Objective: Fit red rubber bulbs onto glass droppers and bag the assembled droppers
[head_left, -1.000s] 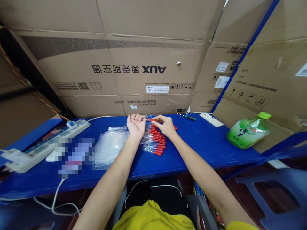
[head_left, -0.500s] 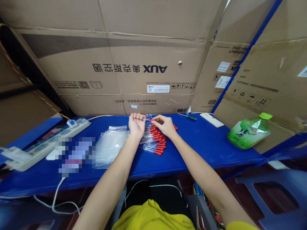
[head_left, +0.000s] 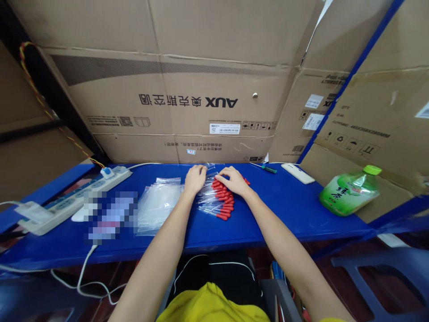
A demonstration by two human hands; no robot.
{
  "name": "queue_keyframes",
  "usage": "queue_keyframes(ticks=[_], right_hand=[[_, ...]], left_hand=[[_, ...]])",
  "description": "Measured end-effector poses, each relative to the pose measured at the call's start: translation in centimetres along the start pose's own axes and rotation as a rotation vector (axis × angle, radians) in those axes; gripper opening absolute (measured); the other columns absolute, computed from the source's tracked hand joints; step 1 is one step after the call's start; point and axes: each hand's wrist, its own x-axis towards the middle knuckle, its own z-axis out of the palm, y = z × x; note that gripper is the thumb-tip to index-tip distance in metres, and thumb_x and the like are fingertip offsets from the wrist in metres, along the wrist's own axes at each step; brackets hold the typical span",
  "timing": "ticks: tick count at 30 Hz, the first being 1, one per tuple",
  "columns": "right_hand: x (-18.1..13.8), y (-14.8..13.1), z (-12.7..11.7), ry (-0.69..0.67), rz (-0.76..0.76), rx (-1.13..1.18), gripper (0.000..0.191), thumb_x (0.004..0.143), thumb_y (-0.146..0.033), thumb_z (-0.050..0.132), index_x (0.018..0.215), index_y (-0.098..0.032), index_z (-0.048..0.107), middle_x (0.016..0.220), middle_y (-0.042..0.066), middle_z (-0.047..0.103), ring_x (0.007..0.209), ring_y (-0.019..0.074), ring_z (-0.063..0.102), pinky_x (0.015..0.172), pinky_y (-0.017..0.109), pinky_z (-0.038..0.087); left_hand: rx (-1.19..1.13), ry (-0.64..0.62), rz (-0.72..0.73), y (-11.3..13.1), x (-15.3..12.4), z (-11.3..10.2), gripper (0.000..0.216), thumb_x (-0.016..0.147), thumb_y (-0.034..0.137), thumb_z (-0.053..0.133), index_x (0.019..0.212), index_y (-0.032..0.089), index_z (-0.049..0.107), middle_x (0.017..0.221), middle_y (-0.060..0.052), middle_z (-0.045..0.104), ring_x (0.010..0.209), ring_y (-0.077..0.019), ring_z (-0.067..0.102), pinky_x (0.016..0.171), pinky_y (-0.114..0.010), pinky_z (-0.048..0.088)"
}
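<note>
A fanned pile of droppers [head_left: 225,197], clear tubes with red bulbs, lies on the blue table with the bulbs toward the right. My left hand [head_left: 195,179] is palm down at the pile's far left, beside the tube ends. Its fingers curl inward, and what they hold, if anything, is hidden. Over the far bulbs, my right hand [head_left: 233,180] has thumb and fingers closed around a dropper near its red end. Left of my left forearm sits a stack of clear zip bags [head_left: 159,203].
A power strip [head_left: 80,199] with plugs and a blurred-out item [head_left: 115,217] are on the left. Behind my right hand lie a screwdriver [head_left: 268,169] and a white phone-like slab [head_left: 298,173]. A green bottle [head_left: 350,191] leans at the right. Cardboard [head_left: 187,80] walls the back.
Both hands have come down onto the far end of the pile. My left hand has turned from palm up to palm down. The dropper held between them has been lowered.
</note>
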Motion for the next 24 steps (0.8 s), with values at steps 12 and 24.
queue_keyframes(ticks=[12,24], right_hand=[[-0.8,1.8,-0.2,-0.109,0.196,-0.507,0.031,0.102,-0.024,0.051,0.126,-0.023,0.071,0.128,0.011,0.071,0.123,0.0301,0.049,0.101,0.044,0.039],[-0.8,2.6,-1.1,-0.111,0.146,-0.436,0.011,0.101,-0.021,0.056,0.097,-0.022,0.066,0.118,0.009,0.071,0.121,0.0287,0.05,0.112,0.056,0.024]], left_hand=[[0.743,-0.489,0.242,0.5,-1.2,0.9,0.058,0.109,0.044,0.025,0.115,0.016,0.076,0.132,-0.01,0.068,0.124,-0.0288,0.057,0.112,-0.042,0.039],[0.691,-0.412,0.273,0.2,-1.1,0.9,0.05,0.108,0.042,0.032,0.111,0.019,0.076,0.118,-0.012,0.067,0.118,-0.0289,0.056,0.106,-0.045,0.045]])
